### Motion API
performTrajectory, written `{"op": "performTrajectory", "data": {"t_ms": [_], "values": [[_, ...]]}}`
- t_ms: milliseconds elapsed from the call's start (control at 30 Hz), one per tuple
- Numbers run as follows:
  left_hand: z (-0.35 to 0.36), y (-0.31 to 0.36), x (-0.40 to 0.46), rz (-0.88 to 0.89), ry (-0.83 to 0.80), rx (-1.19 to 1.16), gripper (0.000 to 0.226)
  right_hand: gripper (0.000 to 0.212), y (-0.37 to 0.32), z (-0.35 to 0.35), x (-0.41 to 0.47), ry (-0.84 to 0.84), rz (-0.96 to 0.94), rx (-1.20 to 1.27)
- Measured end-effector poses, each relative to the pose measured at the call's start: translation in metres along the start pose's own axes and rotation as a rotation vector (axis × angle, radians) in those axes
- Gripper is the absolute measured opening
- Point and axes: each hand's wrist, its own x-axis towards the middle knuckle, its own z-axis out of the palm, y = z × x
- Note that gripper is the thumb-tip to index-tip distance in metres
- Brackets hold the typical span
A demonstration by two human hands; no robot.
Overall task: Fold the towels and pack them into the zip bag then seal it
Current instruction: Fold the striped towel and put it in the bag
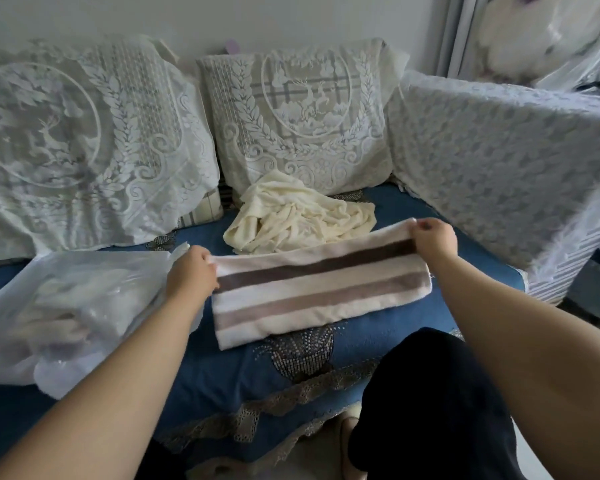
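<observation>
Frame centre: folded white towel with brown and taupe stripes (321,289) on blue sofa seat (229,372). Left hand (192,271) pinches its far left corner, right hand (433,237) its far right corner. Lower left: translucent plastic zip bag (80,306), contents blurred. Behind: crumpled cream towel (298,216).

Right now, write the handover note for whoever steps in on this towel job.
Left hand grips the left far corner of the striped towel; right hand pinches its right far corner.
Striped towel lies on the blue sofa cover, folded into a long strip.
Cream towel sits crumpled behind it, unfolded.
Zip bag lies to the left, something pale already inside; whether it is open cannot be told.
Left: finish folding the striped towel, fold the cream one, pack both, seal the bag.
</observation>
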Motion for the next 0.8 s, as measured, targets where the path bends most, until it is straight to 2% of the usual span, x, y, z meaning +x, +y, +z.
{"op": "performTrajectory", "data": {"t_ms": [67, 100, 167, 233, 300, 367, 433, 500, 567, 667, 733, 800], "values": [[0.022, 0.006, -0.004, 0.025, -0.115, -0.005, 0.083, 0.063, -0.001, 0.023, 0.003, -0.172, 0.068, 0.075], [0.035, 0.007, -0.009, 0.082, -0.199, 0.036, 0.094, 0.072, 0.002, 0.034, 0.000, -0.270, 0.061, 0.015], [0.063, 0.002, -0.022, 0.230, -0.386, 0.163, 0.102, 0.074, 0.008, 0.051, -0.012, -0.381, -0.073, -0.220], [0.088, -0.011, -0.035, 0.305, -0.589, 0.309, 0.110, 0.076, 0.012, 0.067, -0.026, -0.485, -0.263, -0.487], [0.109, -0.023, -0.045, 0.332, -0.679, 0.469, 0.109, 0.093, 0.016, 0.086, -0.042, -0.740, -0.372, -0.716], [0.118, -0.027, -0.050, 0.342, -0.633, 0.553, 0.098, 0.112, 0.020, 0.101, -0.056, -0.945, -0.403, -0.951], [0.121, -0.025, -0.049, 0.333, -0.588, 0.556, 0.077, 0.123, 0.026, 0.108, -0.066, -0.994, -0.426, -1.134], [0.121, -0.022, -0.047, 0.315, -0.580, 0.523, 0.060, 0.127, 0.029, 0.110, -0.068, -0.965, -0.431, -1.173], [0.117, -0.019, -0.042, 0.285, -0.603, 0.464, 0.054, 0.117, 0.030, 0.111, -0.065, -0.925, -0.411, -1.157], [0.109, -0.021, -0.032, 0.221, -0.651, 0.344, 0.052, 0.071, 0.019, 0.112, -0.067, -0.823, -0.415, -1.061], [0.104, -0.023, -0.029, 0.216, -0.656, 0.277, 0.054, 0.052, -0.002, 0.109, -0.075, -0.755, -0.404, -0.835], [0.094, -0.017, -0.035, 0.236, -0.659, 0.161, 0.062, 0.045, -0.029, 0.107, -0.087, -0.708, -0.307, -0.485]]}}
